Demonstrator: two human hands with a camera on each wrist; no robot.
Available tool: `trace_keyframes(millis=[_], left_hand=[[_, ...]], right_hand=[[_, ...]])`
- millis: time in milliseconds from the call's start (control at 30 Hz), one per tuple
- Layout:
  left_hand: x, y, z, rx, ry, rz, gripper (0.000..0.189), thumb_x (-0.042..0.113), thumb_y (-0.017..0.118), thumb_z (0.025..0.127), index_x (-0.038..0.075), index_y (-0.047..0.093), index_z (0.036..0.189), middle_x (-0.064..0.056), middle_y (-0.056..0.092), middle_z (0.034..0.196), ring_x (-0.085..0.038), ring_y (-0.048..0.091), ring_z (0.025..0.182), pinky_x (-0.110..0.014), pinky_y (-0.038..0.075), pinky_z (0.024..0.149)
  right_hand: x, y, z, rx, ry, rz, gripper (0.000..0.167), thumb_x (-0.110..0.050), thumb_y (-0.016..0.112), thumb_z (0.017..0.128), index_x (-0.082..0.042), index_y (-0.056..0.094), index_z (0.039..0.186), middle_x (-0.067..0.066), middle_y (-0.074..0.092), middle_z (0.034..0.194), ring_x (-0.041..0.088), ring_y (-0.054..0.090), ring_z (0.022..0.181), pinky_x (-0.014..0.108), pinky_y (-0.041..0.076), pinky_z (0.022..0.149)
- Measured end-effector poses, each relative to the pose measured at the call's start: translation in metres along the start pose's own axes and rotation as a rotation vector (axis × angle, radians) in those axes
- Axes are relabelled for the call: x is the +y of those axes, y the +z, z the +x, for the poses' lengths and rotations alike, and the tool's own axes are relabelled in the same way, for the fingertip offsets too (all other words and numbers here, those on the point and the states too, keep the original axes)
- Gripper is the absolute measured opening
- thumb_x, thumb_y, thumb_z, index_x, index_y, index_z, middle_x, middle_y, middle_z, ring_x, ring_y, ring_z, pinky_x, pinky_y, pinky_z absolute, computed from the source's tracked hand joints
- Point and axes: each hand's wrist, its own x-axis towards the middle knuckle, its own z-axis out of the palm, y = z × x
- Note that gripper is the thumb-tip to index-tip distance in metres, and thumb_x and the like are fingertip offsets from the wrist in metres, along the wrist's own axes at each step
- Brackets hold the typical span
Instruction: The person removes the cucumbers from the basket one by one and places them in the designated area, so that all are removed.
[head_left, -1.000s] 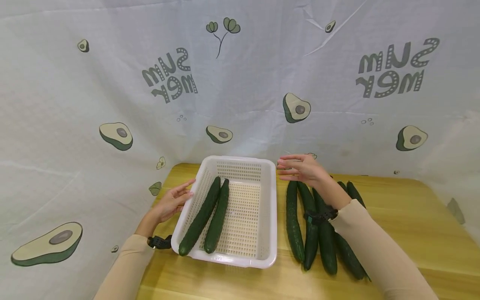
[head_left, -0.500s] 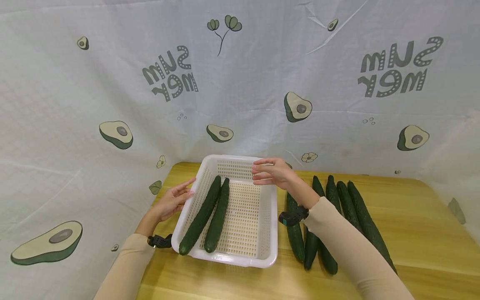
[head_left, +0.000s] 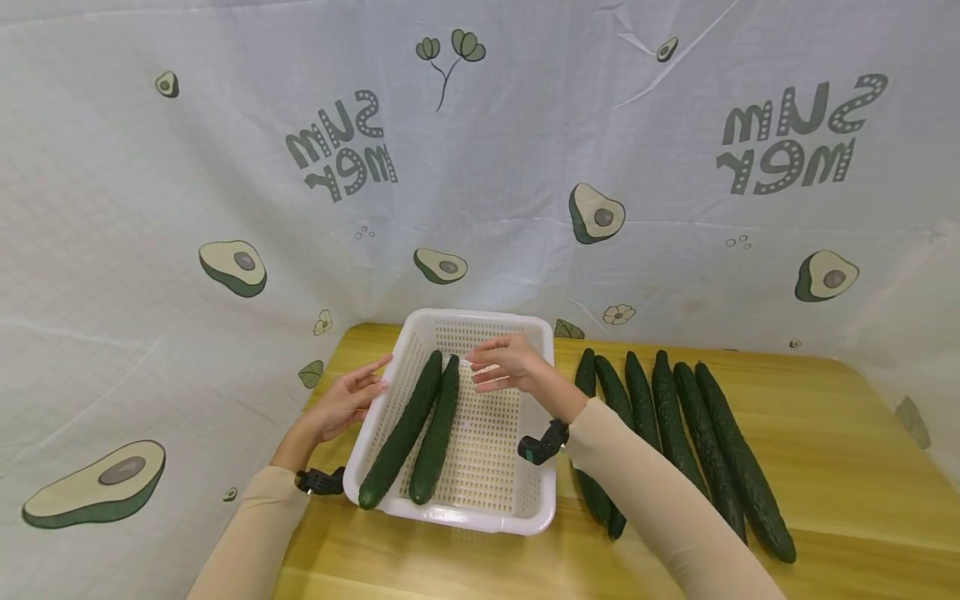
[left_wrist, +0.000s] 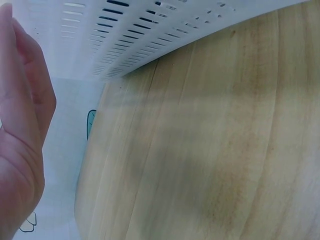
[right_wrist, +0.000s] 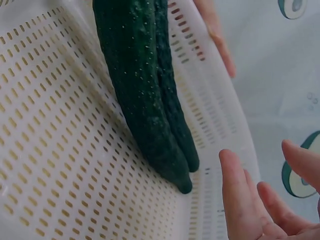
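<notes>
Two dark green cucumbers lie side by side in the left part of a white perforated plastic basket (head_left: 480,523): an outer one (head_left: 400,442) and an inner one (head_left: 437,437). My left hand (head_left: 341,407) touches the basket's left rim from outside with extended fingers. Over the basket's inside hovers my right hand (head_left: 510,365), fingers spread and loosely bent, holding nothing. It is just right of the cucumbers' far ends. In the right wrist view the right hand (right_wrist: 270,215) stands apart from the cucumber tips. The left wrist view shows the left hand (left_wrist: 22,115) alongside the basket wall.
Several more cucumbers (head_left: 738,450) lie in a row on the wooden table (head_left: 840,467) right of the basket, some partly hidden by the right forearm. A white curtain (head_left: 495,158) printed with avocados hangs behind the table.
My right hand has moved left from above the cucumber row, across the basket's right rim, to over its inside. The left hand, the basket and the cucumbers stay put.
</notes>
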Motion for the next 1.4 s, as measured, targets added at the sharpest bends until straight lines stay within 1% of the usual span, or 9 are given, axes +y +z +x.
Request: trace_keyframes(millis=[167, 467, 733, 833, 933, 1133, 1267, 1333, 1400], left_hand=[[-0.001, 0.0, 0.0, 0.0, -0.004, 0.008, 0.059, 0.009, 0.053, 0.105, 0.012, 0.028, 0.159, -0.005, 0.061, 0.113, -0.015, 0.068, 0.089, -0.03, 0.06, 0.07], [0.0, 0.0, 0.001, -0.001, -0.003, 0.011, 0.06, 0.011, 0.053, 0.105, 0.012, 0.028, 0.159, -0.005, 0.062, 0.113, -0.017, 0.069, 0.09, -0.032, 0.06, 0.071], [0.001, 0.0, 0.003, -0.003, -0.004, 0.0, 0.059, 0.01, 0.052, 0.105, 0.012, 0.028, 0.159, -0.005, 0.062, 0.113, -0.018, 0.069, 0.092, -0.035, 0.06, 0.073], [0.0, 0.0, 0.002, -0.006, -0.007, 0.001, 0.059, 0.01, 0.052, 0.105, 0.012, 0.027, 0.159, -0.005, 0.062, 0.112, -0.018, 0.069, 0.092, -0.035, 0.06, 0.073], [0.0, 0.0, 0.001, -0.007, -0.007, 0.004, 0.059, 0.011, 0.053, 0.105, 0.011, 0.027, 0.159, -0.005, 0.062, 0.112, -0.018, 0.069, 0.092, -0.034, 0.06, 0.072], [-0.001, 0.0, 0.001, -0.008, -0.006, 0.01, 0.06, 0.012, 0.053, 0.105, 0.012, 0.028, 0.159, -0.005, 0.062, 0.113, -0.018, 0.069, 0.092, -0.034, 0.06, 0.072], [-0.001, 0.0, 0.001, -0.009, -0.006, 0.011, 0.06, 0.012, 0.053, 0.105, 0.012, 0.027, 0.159, -0.006, 0.061, 0.113, -0.018, 0.069, 0.092, -0.034, 0.06, 0.073], [0.0, 0.0, 0.001, -0.007, -0.007, 0.014, 0.059, 0.012, 0.053, 0.105, 0.012, 0.027, 0.159, -0.006, 0.061, 0.114, -0.018, 0.069, 0.092, -0.034, 0.06, 0.073], [0.0, 0.001, 0.0, -0.006, -0.009, 0.016, 0.059, 0.012, 0.052, 0.105, 0.012, 0.027, 0.159, -0.006, 0.061, 0.114, -0.019, 0.069, 0.093, -0.034, 0.06, 0.073]], right_hand=[[0.008, 0.013, 0.006, 0.028, 0.027, -0.003, 0.041, -0.008, 0.072, 0.092, 0.008, 0.059, 0.127, 0.034, 0.058, 0.124, 0.049, 0.061, 0.111, 0.048, 0.058, 0.081], [0.023, 0.027, 0.014, 0.082, 0.072, -0.061, 0.032, -0.008, 0.078, 0.088, 0.006, 0.061, 0.112, 0.034, 0.059, 0.118, 0.044, 0.067, 0.097, 0.05, 0.058, 0.08], [0.026, 0.033, 0.014, 0.099, 0.104, -0.146, 0.029, -0.007, 0.079, 0.086, 0.006, 0.059, 0.103, 0.029, 0.064, 0.097, 0.036, 0.071, 0.073, 0.046, 0.06, 0.068], [0.028, 0.036, 0.012, 0.091, 0.131, -0.169, 0.033, -0.008, 0.079, 0.087, 0.009, 0.06, 0.107, 0.028, 0.065, 0.096, 0.038, 0.071, 0.076, 0.044, 0.061, 0.066], [0.032, 0.04, 0.014, 0.075, 0.153, -0.166, 0.042, -0.01, 0.078, 0.088, 0.011, 0.055, 0.117, 0.031, 0.064, 0.104, 0.043, 0.07, 0.085, 0.046, 0.061, 0.069], [0.036, 0.05, 0.014, 0.077, 0.189, -0.147, 0.062, -0.007, 0.077, 0.088, 0.01, 0.039, 0.133, 0.036, 0.059, 0.112, 0.049, 0.067, 0.092, 0.049, 0.06, 0.07], [0.04, 0.055, 0.015, 0.069, 0.234, -0.122, 0.083, -0.006, 0.077, 0.088, 0.008, 0.022, 0.149, 0.037, 0.057, 0.117, 0.051, 0.066, 0.096, 0.049, 0.06, 0.071], [0.041, 0.057, 0.016, 0.05, 0.261, -0.093, 0.09, -0.004, 0.076, 0.089, 0.006, 0.014, 0.153, 0.038, 0.057, 0.12, 0.051, 0.064, 0.1, 0.05, 0.059, 0.074], [0.043, 0.058, 0.016, 0.037, 0.276, -0.083, 0.09, -0.003, 0.076, 0.089, 0.007, 0.013, 0.153, 0.038, 0.058, 0.12, 0.051, 0.064, 0.101, 0.05, 0.059, 0.075]])
